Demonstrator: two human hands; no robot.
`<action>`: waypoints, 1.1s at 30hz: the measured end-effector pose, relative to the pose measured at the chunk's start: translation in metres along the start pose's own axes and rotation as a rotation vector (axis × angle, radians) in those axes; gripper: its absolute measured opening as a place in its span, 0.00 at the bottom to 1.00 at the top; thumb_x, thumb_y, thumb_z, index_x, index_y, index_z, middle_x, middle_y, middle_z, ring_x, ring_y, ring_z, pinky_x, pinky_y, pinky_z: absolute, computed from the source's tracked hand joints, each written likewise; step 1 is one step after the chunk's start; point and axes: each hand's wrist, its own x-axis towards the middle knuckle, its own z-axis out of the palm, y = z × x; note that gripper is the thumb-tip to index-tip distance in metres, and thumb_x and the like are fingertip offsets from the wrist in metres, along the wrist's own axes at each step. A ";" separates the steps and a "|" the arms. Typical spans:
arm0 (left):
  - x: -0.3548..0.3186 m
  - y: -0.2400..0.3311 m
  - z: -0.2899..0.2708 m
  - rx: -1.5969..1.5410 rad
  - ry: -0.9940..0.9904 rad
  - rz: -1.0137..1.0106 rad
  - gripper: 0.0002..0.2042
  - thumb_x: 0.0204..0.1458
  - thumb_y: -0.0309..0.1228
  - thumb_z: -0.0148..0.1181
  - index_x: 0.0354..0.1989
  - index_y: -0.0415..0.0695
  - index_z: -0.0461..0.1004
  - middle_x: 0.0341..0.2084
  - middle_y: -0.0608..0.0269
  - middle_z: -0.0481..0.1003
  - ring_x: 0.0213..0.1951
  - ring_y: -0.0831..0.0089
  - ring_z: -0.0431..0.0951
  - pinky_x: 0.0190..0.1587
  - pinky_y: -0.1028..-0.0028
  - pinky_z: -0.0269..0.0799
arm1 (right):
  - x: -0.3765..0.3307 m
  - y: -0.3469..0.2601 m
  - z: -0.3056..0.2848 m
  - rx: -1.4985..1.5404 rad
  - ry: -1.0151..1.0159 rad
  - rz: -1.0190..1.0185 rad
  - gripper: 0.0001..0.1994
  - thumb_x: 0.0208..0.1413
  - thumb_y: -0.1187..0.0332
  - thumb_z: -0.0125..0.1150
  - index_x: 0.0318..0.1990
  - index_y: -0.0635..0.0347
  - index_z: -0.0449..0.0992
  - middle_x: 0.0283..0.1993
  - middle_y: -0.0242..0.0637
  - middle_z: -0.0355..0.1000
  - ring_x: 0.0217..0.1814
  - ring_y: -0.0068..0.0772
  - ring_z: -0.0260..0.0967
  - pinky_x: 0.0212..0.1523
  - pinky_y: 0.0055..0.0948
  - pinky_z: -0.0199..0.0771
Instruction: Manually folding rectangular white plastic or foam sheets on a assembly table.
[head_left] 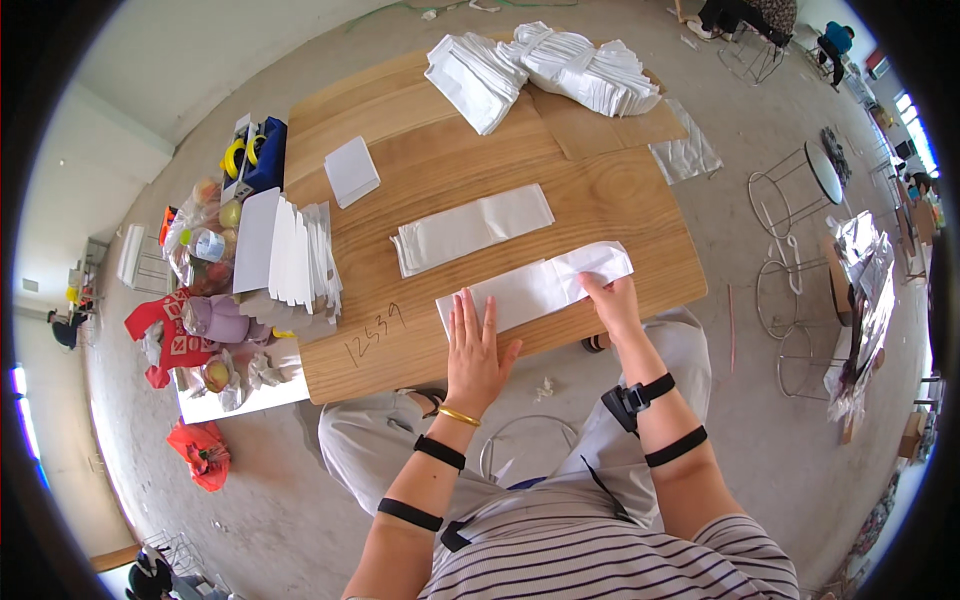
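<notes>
A long flat white paper sleeve, perhaps a bag, lies along the near edge of the wooden table. My left hand rests flat on its left end, fingers stretched out. At the right end, which curls up a little, my right hand has its fingers bent and grips the paper near its lower edge; the fingertips are partly hidden. Just beyond lies a thin stack of similar white paper sleeves.
Bundled white paper sleeves lie on cardboard at the table's far side. Folded white cards stand at the left, near a small white stack and a blue tape dispenser. Wire stools stand to the right.
</notes>
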 end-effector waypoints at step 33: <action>0.002 -0.004 0.005 0.102 -0.092 -0.080 0.41 0.59 0.50 0.53 0.75 0.44 0.44 0.72 0.36 0.40 0.74 0.44 0.39 0.74 0.53 0.35 | -0.044 0.011 0.077 -1.182 -0.370 -0.772 0.37 0.65 0.40 0.38 0.73 0.56 0.51 0.78 0.39 0.46 0.80 0.40 0.39 0.77 0.47 0.32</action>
